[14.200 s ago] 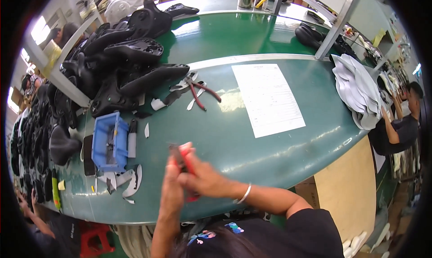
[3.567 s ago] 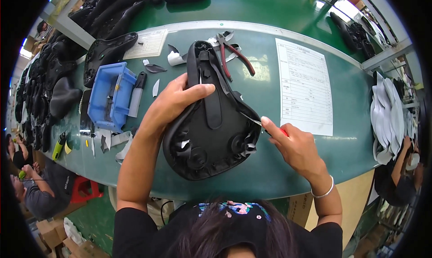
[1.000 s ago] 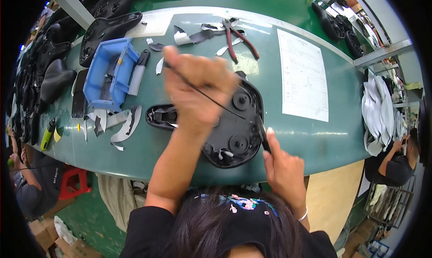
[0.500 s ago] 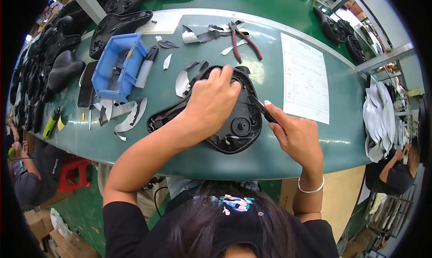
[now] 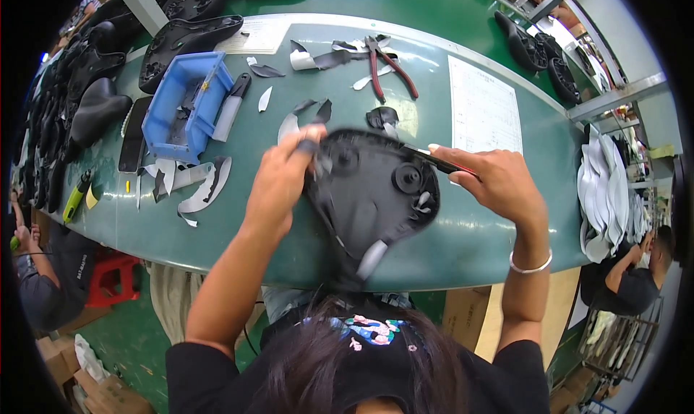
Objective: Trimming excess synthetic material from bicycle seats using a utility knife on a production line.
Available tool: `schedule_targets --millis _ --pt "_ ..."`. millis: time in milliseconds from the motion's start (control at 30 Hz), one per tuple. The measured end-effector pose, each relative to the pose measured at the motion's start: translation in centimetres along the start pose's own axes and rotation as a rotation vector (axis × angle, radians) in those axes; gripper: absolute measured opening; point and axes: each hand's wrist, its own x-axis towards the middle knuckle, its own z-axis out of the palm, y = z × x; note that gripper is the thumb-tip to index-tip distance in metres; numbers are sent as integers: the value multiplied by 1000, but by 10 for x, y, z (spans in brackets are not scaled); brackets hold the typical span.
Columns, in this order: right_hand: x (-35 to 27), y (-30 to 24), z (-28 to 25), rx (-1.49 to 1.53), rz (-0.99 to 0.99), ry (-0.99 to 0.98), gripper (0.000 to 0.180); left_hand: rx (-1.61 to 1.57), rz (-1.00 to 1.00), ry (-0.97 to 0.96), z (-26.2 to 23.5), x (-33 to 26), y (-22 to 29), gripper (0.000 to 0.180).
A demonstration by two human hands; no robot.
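Observation:
A black bicycle saddle [image 5: 365, 197] lies underside up in front of me, its nose turned toward my body and smeared by motion. My left hand [image 5: 278, 175] is closed at its far left rim, with a bit of dark material by the fingers. In my right hand [image 5: 499, 179] is a utility knife [image 5: 463, 168] with a red and black handle. Its tip is at the saddle's far right rim. Whitish scraps [image 5: 372, 259] cling near the nose. Beyond the saddle lies a dark trimmed offcut [image 5: 383, 118].
Pliers with red handles [image 5: 376, 71] and a paper sheet [image 5: 484, 103] lie on the far side. To the left are a blue bin [image 5: 153, 128], a knife with a broad blade [image 5: 231, 107], a phone [image 5: 133, 136], a green cutter [image 5: 76, 197], offcuts [image 5: 210, 186] and piled saddles [image 5: 101, 110].
The saddle has turned so its nose points toward me instead of left. My left hand has shifted left to its rim. The right hand and knife have moved right. The dark offcut is uncovered.

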Motion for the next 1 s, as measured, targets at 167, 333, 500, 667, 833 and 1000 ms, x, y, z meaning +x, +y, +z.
schedule_targets --millis 167,333,500,667,833,1000 --pt "8 -34 -10 -137 -98 -191 44 -90 225 -306 -10 -21 15 40" --pt "-41 -78 2 -134 80 -96 52 -545 412 -319 -52 21 36 33" --pt "-63 -104 4 -130 255 -60 50 -1052 -49 -855 -51 47 66 28" --pt "-34 -69 -11 -52 135 -77 46 612 856 -960 -16 49 40 18" --pt "-41 -65 5 87 84 -88 52 215 68 -915 23 43 28 15" --pt "-80 -101 36 174 274 11 55 -514 216 -174 9 73 59 27"
